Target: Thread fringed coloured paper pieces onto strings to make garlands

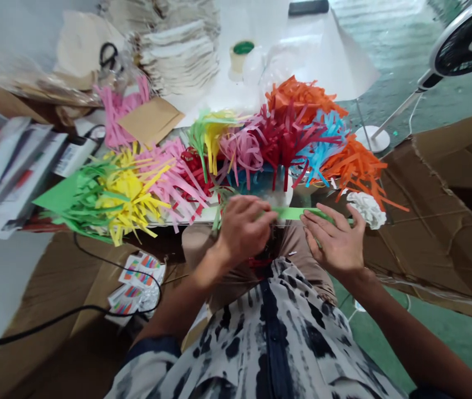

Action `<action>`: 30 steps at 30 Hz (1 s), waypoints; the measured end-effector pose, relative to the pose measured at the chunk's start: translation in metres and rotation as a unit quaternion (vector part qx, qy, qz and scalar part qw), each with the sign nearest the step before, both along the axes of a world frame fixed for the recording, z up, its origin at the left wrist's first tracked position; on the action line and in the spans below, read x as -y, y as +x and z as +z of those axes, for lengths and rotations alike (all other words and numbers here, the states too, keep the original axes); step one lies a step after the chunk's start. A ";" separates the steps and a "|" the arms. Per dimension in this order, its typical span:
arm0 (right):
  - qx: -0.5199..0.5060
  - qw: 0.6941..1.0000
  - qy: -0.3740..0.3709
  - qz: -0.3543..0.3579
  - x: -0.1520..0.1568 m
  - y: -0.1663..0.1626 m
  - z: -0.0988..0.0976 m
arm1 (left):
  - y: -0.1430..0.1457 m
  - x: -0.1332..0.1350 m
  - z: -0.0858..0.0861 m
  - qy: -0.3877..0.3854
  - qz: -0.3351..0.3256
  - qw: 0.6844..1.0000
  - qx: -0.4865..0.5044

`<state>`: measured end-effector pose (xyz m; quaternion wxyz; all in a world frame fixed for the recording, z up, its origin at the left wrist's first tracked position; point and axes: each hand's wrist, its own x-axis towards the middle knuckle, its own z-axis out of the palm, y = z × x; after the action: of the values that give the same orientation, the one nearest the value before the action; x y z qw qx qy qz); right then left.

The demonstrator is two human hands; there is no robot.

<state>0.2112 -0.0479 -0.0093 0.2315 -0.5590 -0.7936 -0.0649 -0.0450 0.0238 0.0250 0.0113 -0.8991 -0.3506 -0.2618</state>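
Observation:
A light green paper strip [289, 213], rolled or folded flat, stretches between my two hands at the table's near edge. My left hand [246, 227] is closed around its left part, and thin fringe ends stick out beyond my fist. My right hand [335, 238] has its fingers on the strip's right part, the thumb below; the far end is partly hidden behind the fingers. Just past my right hand lies a crumpled white bundle [366, 210]. Behind my hands runs a row of fringed paper tassels: green, yellow [130, 194], pink, dark red [283, 138], blue and orange [350, 166].
A tape roll [237, 61] and stacked pale strips [179, 55] sit at the back, with black-handled scissors [108, 55] to their left. A fan [464, 41] stands at right above a cardboard box [447, 183]. Packets [6, 166] fill the left; a black cable [40, 330] hangs below.

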 end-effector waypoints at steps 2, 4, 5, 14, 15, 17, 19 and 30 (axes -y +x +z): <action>-0.005 1.000 -0.001 -0.010 0.000 0.001 -0.002 | 0.021 0.005 -0.008 -0.034 -0.057 0.997 -0.036; -0.011 1.000 -0.011 -0.015 -0.001 0.004 -0.002 | 0.033 0.006 -0.017 -0.060 -0.070 0.995 -0.048; -0.014 1.000 -0.016 -0.016 -0.003 0.006 -0.002 | 0.034 0.004 -0.020 -0.067 -0.064 0.995 -0.045; -0.009 0.999 -0.019 0.031 -0.010 0.024 -0.004 | 0.017 0.005 -0.041 -0.002 -0.069 0.998 0.003; -0.012 0.999 -0.021 0.035 -0.009 0.023 -0.005 | 0.017 0.007 -0.042 -0.001 -0.066 0.998 0.008; -0.012 0.999 -0.040 0.030 -0.008 0.020 -0.004 | 0.017 0.010 -0.043 -0.016 -0.055 0.998 0.014; -0.016 0.998 -0.062 0.015 -0.008 0.018 -0.001 | 0.017 0.010 -0.040 -0.046 -0.037 0.998 0.011; -0.111 0.987 -0.085 -0.076 -0.010 0.012 0.010 | 0.013 -0.004 -0.014 -0.132 0.051 0.990 -0.009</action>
<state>0.2229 -0.0383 0.0011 0.2644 -0.6387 -0.7211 0.0478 -0.0323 0.0280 0.0109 -0.0905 -0.8759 -0.4276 -0.2043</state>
